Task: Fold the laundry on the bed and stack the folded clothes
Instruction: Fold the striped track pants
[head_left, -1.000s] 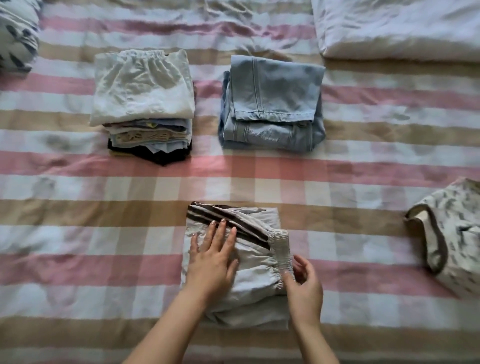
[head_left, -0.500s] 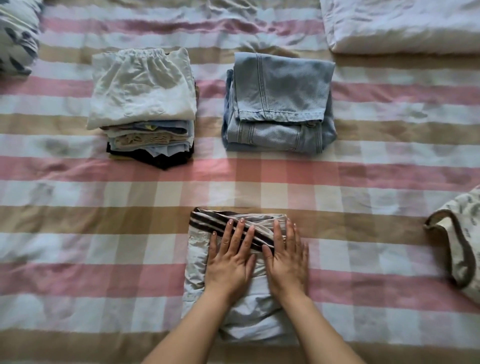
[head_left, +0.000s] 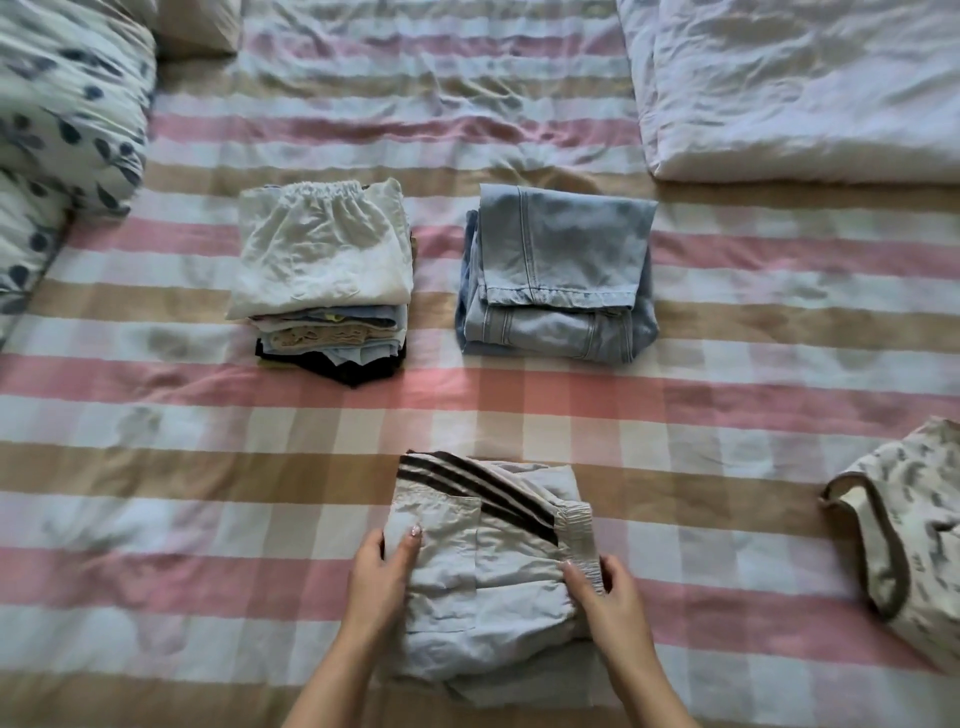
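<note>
Left hand (head_left: 382, 577) and right hand (head_left: 615, 597) both have fingers curled round the side edges of the folded shorts (head_left: 488, 571) on the bed (head_left: 208, 467).

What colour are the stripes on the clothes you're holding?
Dark brown stripes on pale grey folded shorts, seen clearly in the head view.

Left hand (head_left: 382, 577), right hand (head_left: 613, 592) — gripping folded trousers (head_left: 493, 566)
</note>
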